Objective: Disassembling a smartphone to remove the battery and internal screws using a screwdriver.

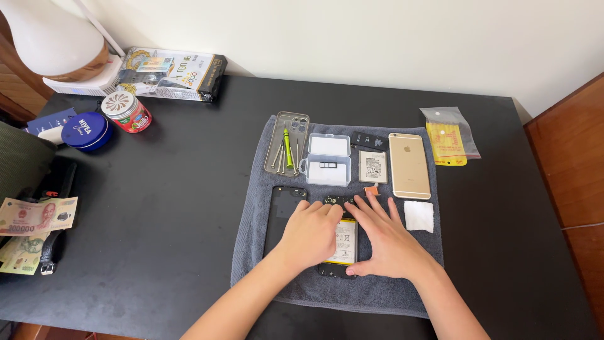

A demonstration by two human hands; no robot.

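My left hand (310, 232) and right hand (385, 242) press flat — fingers spread, gripping nothing — on an opened phone (340, 242) atop a grey towel (251, 245) on the black table (157, 220) by a cream wall (377, 38).

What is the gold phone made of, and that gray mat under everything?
The gold phone looks like metal: a smooth, matte, champagne-coloured back with thin lighter bands. The gray mat looks like soft terry cloth, probably a towel: fuzzy surface, rumpled edges. Both hands rest on an opened phone lying on it.

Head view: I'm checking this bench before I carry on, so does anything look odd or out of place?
Mostly tidy. The opened phone under both hands lies on the towel with its battery exposed and back cover off beside it. Banknotes sit loose at the table's left edge.
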